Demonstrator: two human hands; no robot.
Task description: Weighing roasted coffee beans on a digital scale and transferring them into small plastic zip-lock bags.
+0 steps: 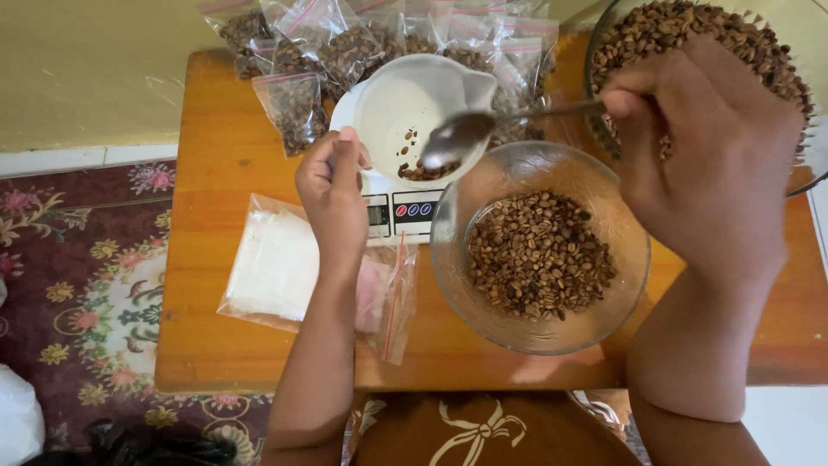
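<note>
My left hand [335, 185] grips the rim of a white cup [397, 108] that stands on a small white kitchen scale [405, 211]; a few coffee beans lie in the cup's bottom. A metal spoon [466, 138] is pinched in my right hand [707, 155], its bowl hovering over the cup's near edge. Just right of the scale sits a glass bowl [621, 259] partly filled with coffee beans. A larger glass bowl [798, 34] of beans stands at the back right, partly behind my right hand.
Everything rests on a low wooden table [216, 336]. Several sealed clear bags of beans [297, 108] are piled at the back. Empty zip bags [276, 267] lie at the front left. A patterned red rug [78, 285] covers the floor on the left.
</note>
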